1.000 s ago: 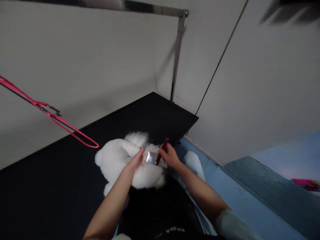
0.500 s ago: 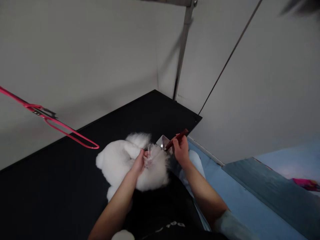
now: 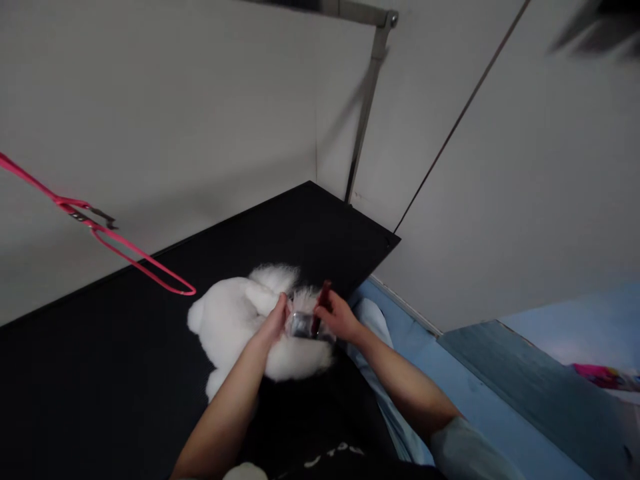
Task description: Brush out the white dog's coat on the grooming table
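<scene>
A fluffy white dog (image 3: 227,317) lies on a black table (image 3: 320,227), close against my body; its face does not show. Into its long coat my left hand (image 3: 276,323) is closed, thumb up, parting a tuft of hair (image 3: 304,297); the body part under the fingers is hidden. My right hand (image 3: 340,317) grips the dark red handle of a slicker brush (image 3: 323,303). The brush's shiny metal head rests on or just over the fur, right beside my left hand.
A pink grooming loop (image 3: 165,277) hangs over the table at the left. A metal post (image 3: 367,113) with a crossbar rises behind the table's far corner. Pale walls stand behind. Right of the table are a blue floor (image 3: 450,373) and a grey-blue board (image 3: 540,380).
My right hand has moved left and down with the slicker brush, bringing its head from beside the tuft onto the fur by my left hand. The brush handle now stands more upright.
</scene>
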The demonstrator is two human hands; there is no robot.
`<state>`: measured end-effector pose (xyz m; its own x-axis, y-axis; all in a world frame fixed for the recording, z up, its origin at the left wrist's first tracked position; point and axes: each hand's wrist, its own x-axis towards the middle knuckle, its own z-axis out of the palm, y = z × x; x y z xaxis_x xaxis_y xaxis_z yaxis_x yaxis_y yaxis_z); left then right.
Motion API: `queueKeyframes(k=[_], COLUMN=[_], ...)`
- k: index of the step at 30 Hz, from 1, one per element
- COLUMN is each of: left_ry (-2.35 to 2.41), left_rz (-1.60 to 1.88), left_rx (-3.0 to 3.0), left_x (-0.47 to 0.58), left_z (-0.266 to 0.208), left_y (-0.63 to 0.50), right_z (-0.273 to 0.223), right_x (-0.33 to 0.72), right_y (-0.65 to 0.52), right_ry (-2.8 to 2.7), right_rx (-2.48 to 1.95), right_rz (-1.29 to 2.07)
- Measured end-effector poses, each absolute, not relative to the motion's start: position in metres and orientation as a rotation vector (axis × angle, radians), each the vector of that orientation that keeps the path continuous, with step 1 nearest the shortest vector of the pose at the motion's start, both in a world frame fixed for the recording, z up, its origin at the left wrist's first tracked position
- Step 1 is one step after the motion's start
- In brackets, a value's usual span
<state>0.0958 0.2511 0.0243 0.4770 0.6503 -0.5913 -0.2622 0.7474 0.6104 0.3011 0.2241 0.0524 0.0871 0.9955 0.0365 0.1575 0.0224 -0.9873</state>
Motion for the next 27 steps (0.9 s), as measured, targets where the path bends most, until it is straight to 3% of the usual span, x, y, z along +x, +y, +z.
queueKeyframes(k=[5, 10, 15, 20, 25, 27], left_ry=[1.043, 1.097, 1.118, 1.001, 0.992, 1.001], left_rz=[0.541, 0.576, 0.564, 0.549, 0.537, 0.532], left_rx=[0.777, 0.696, 0.637, 0.544, 0.453, 0.422], left_x=[0.095, 0.101, 0.101, 0.099, 0.099, 0.100], left_z=[0.033, 0.037, 0.041, 0.045, 0.045, 0.045], left_y=[0.249, 0.250, 0.250, 0.252, 0.251, 0.251], right_z=[0.054, 0.049, 0.048, 0.042, 0.038, 0.038], right_x=[0.328, 0.311, 0.320, 0.314, 0.326, 0.324], right_y=[0.226, 0.212, 0.214, 0.207, 0.214, 0.210], right_ry=[-0.751, -1.139, -0.728, -1.125, -0.724, -0.855], right_rx=[-1.436, -1.259, -1.360, -1.259, -1.397, -1.344], right_rz=[0.509, 1.026, 0.661, 1.070, 0.663, 0.732])
